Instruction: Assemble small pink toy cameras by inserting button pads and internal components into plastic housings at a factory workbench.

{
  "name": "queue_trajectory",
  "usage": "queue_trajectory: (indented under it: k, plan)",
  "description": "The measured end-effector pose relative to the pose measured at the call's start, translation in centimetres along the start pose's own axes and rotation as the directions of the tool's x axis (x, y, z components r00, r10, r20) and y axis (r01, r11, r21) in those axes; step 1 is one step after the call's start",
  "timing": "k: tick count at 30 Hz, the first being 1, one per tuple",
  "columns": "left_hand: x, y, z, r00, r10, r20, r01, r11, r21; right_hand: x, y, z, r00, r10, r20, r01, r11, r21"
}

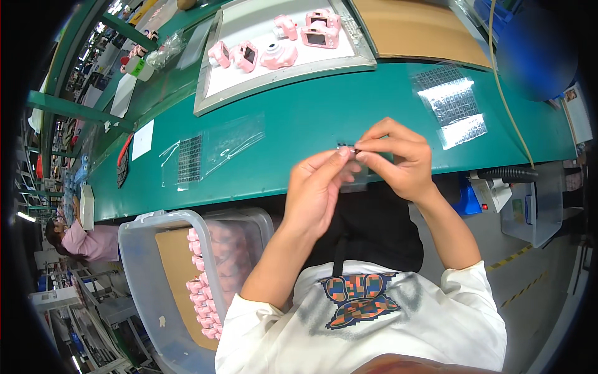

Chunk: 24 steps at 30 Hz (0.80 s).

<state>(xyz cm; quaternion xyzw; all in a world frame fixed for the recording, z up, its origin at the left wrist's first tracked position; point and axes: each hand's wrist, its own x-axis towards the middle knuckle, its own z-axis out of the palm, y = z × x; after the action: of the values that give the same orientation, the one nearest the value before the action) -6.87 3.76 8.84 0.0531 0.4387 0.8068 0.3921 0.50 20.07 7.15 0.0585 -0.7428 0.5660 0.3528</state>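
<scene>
My left hand (316,190) and my right hand (402,159) meet above the front edge of the green table. Between their pinched fingertips is a small dark piece (344,146), too small to name for sure. On the table to the right lies a clear sheet (451,106) with rows of small dark and silvery pieces. A similar sheet of small black pieces (190,159) rests to the left in clear film. Farther back, several pink toy cameras (278,56) sit on a white board in a grey frame (286,82).
Below the table at left stands a clear plastic bin (132,249) holding rows of pink toy cameras (204,299) and cardboard. Brown cardboard (423,31) lies at the back right. A yellowish cable (498,81) hangs at right near a blurred blue round object (537,53). Another person (96,242) is at far left.
</scene>
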Motion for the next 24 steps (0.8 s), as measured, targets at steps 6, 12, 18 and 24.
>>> queue_trajectory:
  k: [6, 12, 18, 24]
  plan:
    - [5.9, 3.9, -1.4, 0.992, 0.112, -0.059, 0.002, 0.454, 0.891, -0.1, 1.4, -2.9, 0.987, 0.094, -0.134, -0.105, 0.992, -0.076]
    - [9.1, 5.3, -2.6, 0.855, 0.424, 0.297, -0.245, -0.174, 0.954, -0.8, 2.2, -5.1, 0.959, 0.217, -0.184, -0.238, 0.966, -0.101]
    - [14.8, 7.9, -6.9, 0.568, 0.373, 0.734, -0.365, -0.684, 0.631, -0.8, 2.4, -4.8, 0.961, 0.224, -0.164, -0.235, 0.971, -0.045]
    - [17.9, 10.2, -6.7, 0.761, 0.173, 0.625, -0.373, -0.672, 0.64, -0.7, 2.1, -5.0, 0.962, 0.21, -0.174, -0.222, 0.973, -0.055]
